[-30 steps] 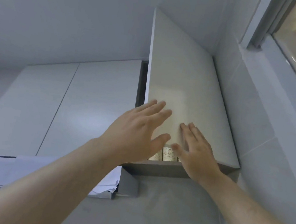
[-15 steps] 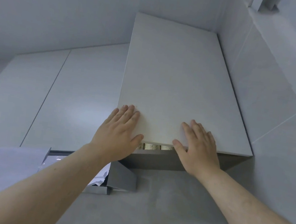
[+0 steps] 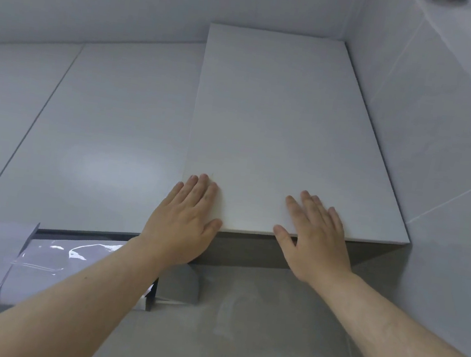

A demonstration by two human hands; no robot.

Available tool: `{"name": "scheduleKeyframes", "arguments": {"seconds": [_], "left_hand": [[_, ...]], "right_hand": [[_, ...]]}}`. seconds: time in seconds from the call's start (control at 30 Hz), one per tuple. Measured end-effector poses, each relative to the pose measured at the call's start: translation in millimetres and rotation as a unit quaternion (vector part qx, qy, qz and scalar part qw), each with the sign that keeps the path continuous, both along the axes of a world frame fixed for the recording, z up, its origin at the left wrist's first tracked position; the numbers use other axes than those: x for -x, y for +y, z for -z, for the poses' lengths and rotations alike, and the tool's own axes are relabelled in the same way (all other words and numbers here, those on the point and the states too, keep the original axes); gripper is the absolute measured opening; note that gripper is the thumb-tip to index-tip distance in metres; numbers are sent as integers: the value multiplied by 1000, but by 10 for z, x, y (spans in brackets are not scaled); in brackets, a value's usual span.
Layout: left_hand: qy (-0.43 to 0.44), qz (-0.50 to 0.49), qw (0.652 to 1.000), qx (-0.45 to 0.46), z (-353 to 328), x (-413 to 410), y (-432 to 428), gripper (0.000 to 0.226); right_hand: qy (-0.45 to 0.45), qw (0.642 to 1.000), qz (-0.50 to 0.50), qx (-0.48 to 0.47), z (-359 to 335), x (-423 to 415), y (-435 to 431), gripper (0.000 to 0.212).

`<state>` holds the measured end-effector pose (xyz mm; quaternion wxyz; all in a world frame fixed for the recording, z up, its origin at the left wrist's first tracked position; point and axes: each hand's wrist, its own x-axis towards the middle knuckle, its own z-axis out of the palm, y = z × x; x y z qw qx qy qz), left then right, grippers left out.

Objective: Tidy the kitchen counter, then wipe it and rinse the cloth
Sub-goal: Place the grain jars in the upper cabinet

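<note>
Both flat hands, left hand (image 3: 184,219) and right hand (image 3: 315,233), press the plain white cabinet door (image 3: 279,130).

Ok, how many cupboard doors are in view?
3: the right door, pressed by the left hand and right hand; the middle door; the left door, cut off at the edge. More may be hidden.

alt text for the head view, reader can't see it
Seen from below, the left hand and right hand press flat, fingers straight, on the bottom edge of a white cabinet door. More white doors run to its left, a tiled wall stands to its right, and shiny plastic film shows lower left.
</note>
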<state>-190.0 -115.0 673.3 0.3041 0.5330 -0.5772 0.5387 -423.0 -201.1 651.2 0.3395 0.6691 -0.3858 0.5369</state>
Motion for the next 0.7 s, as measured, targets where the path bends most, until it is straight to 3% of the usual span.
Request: {"name": "scheduleKeyframes", "arguments": {"seconds": [0.17,0.7], "left_hand": [[12,15,1000,-17,11,-57,-137,67],[42,24,997,-64,8,-87,-349,67]], "right_hand": [[7,1000,20,-2,4,-24,-64,72],[17,1000,3,0,49,17,-215,63]]}}
